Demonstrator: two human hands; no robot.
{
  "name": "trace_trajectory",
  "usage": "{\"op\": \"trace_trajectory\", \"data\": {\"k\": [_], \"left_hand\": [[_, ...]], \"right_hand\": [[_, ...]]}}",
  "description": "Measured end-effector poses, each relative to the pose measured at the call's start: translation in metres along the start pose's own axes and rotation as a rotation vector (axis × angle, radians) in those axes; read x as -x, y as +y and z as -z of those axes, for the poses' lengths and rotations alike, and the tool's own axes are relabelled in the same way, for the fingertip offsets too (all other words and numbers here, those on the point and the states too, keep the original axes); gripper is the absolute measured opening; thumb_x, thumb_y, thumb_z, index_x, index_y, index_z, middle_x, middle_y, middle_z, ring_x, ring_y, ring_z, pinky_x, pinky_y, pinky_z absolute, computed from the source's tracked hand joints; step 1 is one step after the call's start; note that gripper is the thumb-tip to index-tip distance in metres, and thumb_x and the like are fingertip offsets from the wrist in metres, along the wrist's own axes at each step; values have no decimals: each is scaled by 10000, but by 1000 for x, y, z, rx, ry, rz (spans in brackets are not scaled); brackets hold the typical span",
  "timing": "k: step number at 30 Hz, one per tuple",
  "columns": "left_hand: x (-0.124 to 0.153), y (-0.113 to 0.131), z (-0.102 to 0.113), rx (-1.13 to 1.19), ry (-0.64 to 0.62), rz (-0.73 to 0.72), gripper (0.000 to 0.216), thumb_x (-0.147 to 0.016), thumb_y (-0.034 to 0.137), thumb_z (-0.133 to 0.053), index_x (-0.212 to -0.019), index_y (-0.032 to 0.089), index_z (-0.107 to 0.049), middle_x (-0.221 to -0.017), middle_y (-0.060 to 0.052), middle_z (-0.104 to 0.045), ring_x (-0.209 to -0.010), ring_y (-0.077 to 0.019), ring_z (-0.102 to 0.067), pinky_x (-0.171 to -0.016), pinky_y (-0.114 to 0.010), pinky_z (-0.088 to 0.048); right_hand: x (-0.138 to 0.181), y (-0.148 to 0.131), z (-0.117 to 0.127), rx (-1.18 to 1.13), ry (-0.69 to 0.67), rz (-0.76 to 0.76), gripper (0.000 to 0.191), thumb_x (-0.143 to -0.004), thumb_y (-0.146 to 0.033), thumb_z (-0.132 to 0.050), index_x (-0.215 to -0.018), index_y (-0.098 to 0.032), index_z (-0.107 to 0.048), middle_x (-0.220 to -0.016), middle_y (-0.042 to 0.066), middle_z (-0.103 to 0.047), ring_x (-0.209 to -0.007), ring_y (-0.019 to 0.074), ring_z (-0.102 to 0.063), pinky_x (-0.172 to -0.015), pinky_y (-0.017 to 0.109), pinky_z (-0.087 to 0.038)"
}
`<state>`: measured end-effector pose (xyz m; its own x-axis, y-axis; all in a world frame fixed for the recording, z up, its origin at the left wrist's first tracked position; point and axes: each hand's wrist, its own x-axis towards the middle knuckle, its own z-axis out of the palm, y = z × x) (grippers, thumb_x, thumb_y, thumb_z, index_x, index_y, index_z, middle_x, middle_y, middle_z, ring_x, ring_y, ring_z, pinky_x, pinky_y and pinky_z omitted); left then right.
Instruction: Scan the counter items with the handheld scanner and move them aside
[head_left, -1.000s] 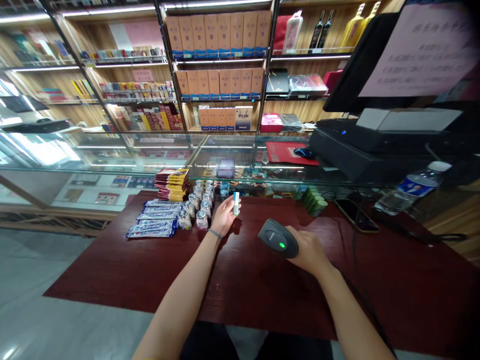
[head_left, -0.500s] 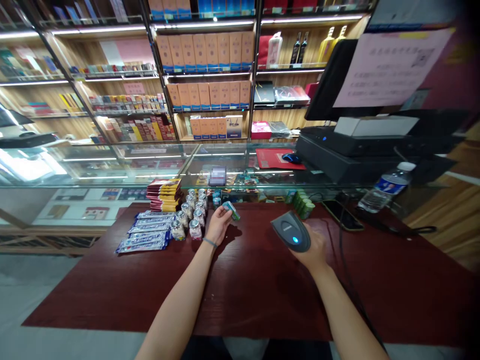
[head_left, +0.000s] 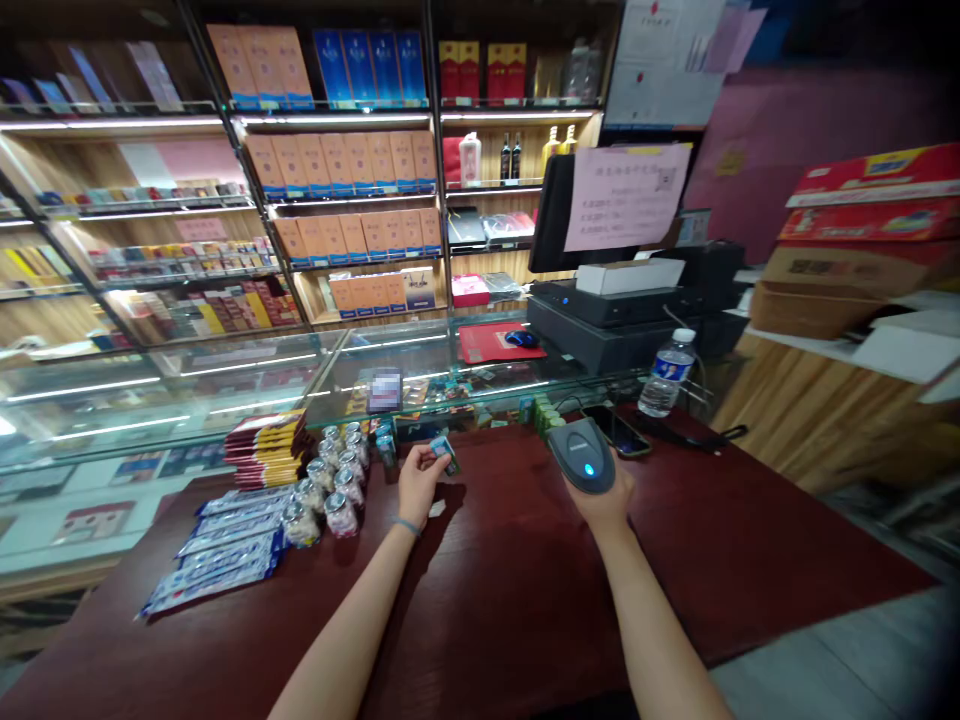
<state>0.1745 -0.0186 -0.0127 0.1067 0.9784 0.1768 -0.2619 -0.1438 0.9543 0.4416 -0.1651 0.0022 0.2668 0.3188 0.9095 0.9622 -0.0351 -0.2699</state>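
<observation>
Head view, our left hand (head_left: 417, 487), grip pinched on a small blue-and-green packet (head_left: 445, 456) over the dark red table (head_left: 510, 590), our right hand (head_left: 604, 505), grip clamped round a barcode scanner (head_left: 582, 455) lit blue, lidded jars (head_left: 341, 513) left of our left hand.

Dark grey rounded plastic scanner (head_left: 581, 452), with bright blue indicator light (head_left: 589, 470). Small flat teal-blue and white pack (head_left: 445, 455). Slender blue-and-white printed sachets (head_left: 231, 545). Flat maroon-and-yellow packets (head_left: 264, 448). Round clear jars (head_left: 349, 487), silver-lidded. Red rectangular mat (head_left: 484, 343). Clear plastic bottle (head_left: 667, 377), blue-labelled. Upright orange-tan boxes (head_left: 345, 164), blue-banded at base. Dark red-brown tabletop (head_left: 510, 590).
</observation>
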Motion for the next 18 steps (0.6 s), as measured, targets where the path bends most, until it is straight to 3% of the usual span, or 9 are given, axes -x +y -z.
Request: {"op": "trace_trajectory", "data": {"k": [5, 10, 18], "left_hand": [[-6, -11, -41, -28, -23, -4, 324, -646, 307, -866, -847, 169, -652, -819, -35, -710, -778, -167, -659, -764, -298, -527], [-13, -29, -94, -10, -64, 5, 315, -616, 284, -875, -825, 172, -668, -790, -43, -709, -756, -185, -667, -762, -315, -529], [-21, -61, -152, -195, -88, -99, 203, -683, 231, -815, -844, 202, -694, -869, -54, -700, -869, -216, -649, -901, -379, -494]], "right_hand": [[3, 14, 1, 30, 90, -129, 493, -753, -432, -701, -1153, -178, -565, -771, 90, -712, -625, 282, -691, -581, 398, -572], [2, 17, 3, 16, 125, -212, 515, -760, -438, -694, -1172, -150, -583, -711, 99, -697, -597, 300, -688, -560, 407, -567], [9, 22, 0, 25, 193, -200, 566, -752, -420, -715, -1217, -136, -560, -793, 146, -713, -638, 314, -702, -586, 445, -590]]}}
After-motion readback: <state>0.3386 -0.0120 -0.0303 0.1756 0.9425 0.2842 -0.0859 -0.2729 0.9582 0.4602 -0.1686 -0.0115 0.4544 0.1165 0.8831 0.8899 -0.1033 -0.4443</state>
